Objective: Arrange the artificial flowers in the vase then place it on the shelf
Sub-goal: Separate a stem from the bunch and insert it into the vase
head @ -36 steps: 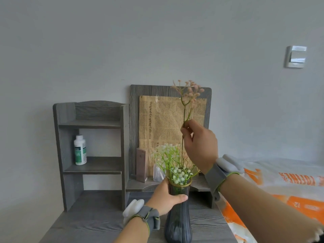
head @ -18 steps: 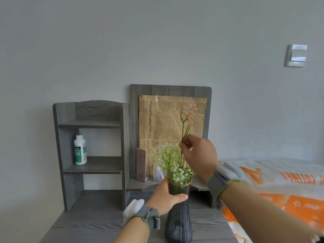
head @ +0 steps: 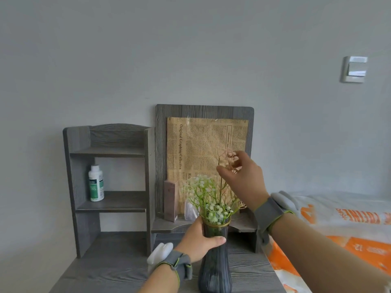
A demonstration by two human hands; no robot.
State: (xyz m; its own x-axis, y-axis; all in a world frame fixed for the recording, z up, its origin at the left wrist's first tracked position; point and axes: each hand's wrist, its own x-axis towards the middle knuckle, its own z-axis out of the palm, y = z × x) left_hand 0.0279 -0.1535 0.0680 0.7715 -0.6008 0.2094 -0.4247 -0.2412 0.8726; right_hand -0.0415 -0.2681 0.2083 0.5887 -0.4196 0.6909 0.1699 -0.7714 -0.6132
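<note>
Left hand wraps the neck of the dark ribbed glass vase, thumb across the front just under the gold rim, fingers curled round the far side, a firm grasp. The vase stands upright on the grey wood-grain desk, near its front edge and in front of the low ledge. White baby's-breath sprigs on green stems fan out of the mouth. The pink sprig also stands in the vase, its thin stem rising above the white ones. Right hand is up at the pink blossom head, thumb and fingers loosely spread about it; motion blur, cannot tell if it pinches the sprig or only brushes it. Both wrists wear grey bands with white pods. The grey wooden shelf unit sits at the back left of the desk, with a white and green bottle on its lower board. Beside it to the right is an upright panel faced with newsprint paper; a brown box stands on the ledge below. An orange and white printed sack lies at right. A wall switch is at the upper right.
</note>
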